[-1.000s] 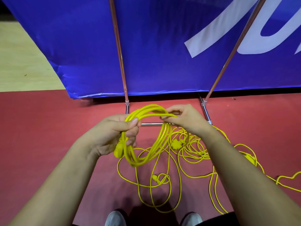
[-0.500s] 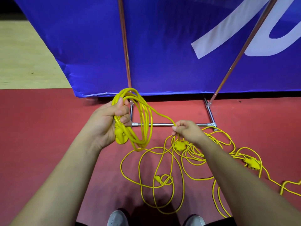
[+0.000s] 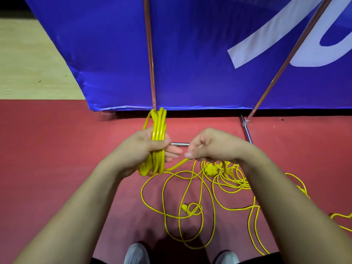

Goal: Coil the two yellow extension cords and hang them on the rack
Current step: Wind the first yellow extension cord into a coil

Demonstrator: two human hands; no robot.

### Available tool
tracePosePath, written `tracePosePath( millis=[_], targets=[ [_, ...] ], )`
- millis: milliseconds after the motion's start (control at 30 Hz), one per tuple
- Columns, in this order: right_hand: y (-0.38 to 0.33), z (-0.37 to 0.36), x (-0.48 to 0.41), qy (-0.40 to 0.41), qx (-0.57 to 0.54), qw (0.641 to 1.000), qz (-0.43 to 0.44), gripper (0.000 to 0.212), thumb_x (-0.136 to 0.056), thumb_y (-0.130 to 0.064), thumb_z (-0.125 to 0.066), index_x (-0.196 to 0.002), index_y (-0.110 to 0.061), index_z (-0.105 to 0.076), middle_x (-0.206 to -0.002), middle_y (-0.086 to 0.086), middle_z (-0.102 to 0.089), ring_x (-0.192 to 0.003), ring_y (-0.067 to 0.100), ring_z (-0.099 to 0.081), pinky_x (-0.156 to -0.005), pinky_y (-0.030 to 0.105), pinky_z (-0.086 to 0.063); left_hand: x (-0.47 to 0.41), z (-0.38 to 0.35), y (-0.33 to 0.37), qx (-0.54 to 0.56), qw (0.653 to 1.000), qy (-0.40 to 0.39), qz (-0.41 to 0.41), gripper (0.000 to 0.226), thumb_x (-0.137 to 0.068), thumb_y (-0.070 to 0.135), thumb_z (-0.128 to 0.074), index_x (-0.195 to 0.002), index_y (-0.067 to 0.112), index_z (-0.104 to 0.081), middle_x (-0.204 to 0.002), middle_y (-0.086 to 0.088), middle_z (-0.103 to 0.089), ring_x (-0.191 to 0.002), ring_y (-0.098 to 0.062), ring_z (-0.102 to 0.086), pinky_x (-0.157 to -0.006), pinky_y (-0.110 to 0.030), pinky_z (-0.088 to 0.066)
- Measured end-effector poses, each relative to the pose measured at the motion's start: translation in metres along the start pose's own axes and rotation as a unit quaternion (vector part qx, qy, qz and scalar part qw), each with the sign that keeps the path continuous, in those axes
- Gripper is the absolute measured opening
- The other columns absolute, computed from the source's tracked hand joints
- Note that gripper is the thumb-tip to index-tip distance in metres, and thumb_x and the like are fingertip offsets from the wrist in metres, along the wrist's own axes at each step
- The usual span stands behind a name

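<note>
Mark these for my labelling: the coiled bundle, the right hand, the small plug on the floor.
coiled bundle (image 3: 159, 122): head view, strands near its upper end.
right hand (image 3: 209, 143): head view, back of the hand.
small plug (image 3: 184, 207): head view, plug body.

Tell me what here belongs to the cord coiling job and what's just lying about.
Job: coil, gripped by left hand; loose cord, pinched by right hand; rack.
Just there: banner, shoes, floor.
</note>
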State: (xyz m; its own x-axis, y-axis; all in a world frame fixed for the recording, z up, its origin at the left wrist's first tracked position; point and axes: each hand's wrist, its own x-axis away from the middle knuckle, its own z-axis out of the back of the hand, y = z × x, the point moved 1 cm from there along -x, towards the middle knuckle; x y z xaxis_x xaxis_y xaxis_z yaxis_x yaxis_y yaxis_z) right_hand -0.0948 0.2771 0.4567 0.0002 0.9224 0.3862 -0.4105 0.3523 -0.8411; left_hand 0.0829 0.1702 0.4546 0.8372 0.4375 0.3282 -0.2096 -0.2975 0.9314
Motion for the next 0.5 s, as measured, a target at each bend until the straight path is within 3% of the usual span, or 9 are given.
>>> tracePosePath(
  millis=[100,167,233,333,433,500],
  targets=[
    [-0.006,0.004,0.004,0.015,-0.114,0.993,0.04,0.02,-0.086,-0.017,-0.068,-0.068,-0.011,-0.062,-0.049,-0.004,-0.044,-0.044,0.01,-0.029,-0.043,0.021,-0.022,0.003,-0.003,-0.003,-0.008,0.998,-0.054,0.014,0.02,-0.09,0.01,-0.057,-0.106,0.001,-0.049,-0.1,-0.029,-0.069,-0.094,-0.041,-0.068,-0.086,-0.056,-0.05],
    [-0.003,0.003,0.005,0.008,-0.178,0.982,0.059,0.02,-0.083,-0.02,-0.067,-0.071,-0.006,-0.059,-0.05,-0.003,-0.04,-0.045,0.011,-0.026,-0.047,0.026,-0.017,0.005,-0.001,-0.001,0.039,0.995,-0.093,0.029,0.025,-0.088,0.009,-0.06,-0.108,-0.002,-0.051,-0.096,-0.03,-0.068,-0.087,-0.04,-0.07,-0.073,-0.047,-0.058],
    [0.002,0.003,0.004,0.02,-0.211,0.974,0.078,0.022,-0.084,-0.019,-0.066,-0.07,-0.005,-0.056,-0.051,-0.003,-0.04,-0.044,0.01,-0.026,-0.049,0.029,-0.016,0.007,-0.004,0.001,0.027,0.992,-0.117,0.029,0.021,-0.087,0.007,-0.057,-0.105,-0.002,-0.054,-0.086,-0.026,-0.067,-0.072,-0.032,-0.069,-0.06,-0.035,-0.056],
    [0.01,0.007,0.002,0.053,-0.197,0.974,0.1,0.014,-0.086,-0.015,-0.068,-0.078,-0.004,-0.063,-0.053,-0.001,-0.049,-0.046,0.011,-0.038,-0.048,0.023,-0.03,0.004,-0.008,0.001,0.004,0.996,-0.09,0.013,0.015,-0.083,0.002,-0.06,-0.097,-0.002,-0.056,-0.072,-0.015,-0.062,-0.057,-0.021,-0.061,-0.049,-0.025,-0.05],
    [0.027,0.021,0.005,0.118,-0.163,0.977,0.077,0.009,-0.085,-0.011,-0.067,-0.091,-0.005,-0.066,-0.058,-0.002,-0.057,-0.053,0.012,-0.05,-0.056,0.022,-0.042,0.0,0.002,0.005,0.108,0.993,-0.039,0.0,0.026,-0.077,0.003,-0.057,-0.102,0.001,-0.053,-0.073,-0.013,-0.056,-0.06,-0.023,-0.054,-0.056,-0.028,-0.05],
    [0.038,0.029,0.008,0.16,-0.174,0.969,0.077,0.004,-0.089,-0.007,-0.063,-0.093,-0.008,-0.063,-0.06,0.0,-0.056,-0.052,0.013,-0.049,-0.055,0.023,-0.04,0.0,0.011,0.008,0.14,0.99,-0.021,0.001,0.024,-0.076,0.002,-0.056,-0.1,0.001,-0.053,-0.074,-0.015,-0.055,-0.059,-0.024,-0.055,-0.057,-0.029,-0.051]
  ],
)
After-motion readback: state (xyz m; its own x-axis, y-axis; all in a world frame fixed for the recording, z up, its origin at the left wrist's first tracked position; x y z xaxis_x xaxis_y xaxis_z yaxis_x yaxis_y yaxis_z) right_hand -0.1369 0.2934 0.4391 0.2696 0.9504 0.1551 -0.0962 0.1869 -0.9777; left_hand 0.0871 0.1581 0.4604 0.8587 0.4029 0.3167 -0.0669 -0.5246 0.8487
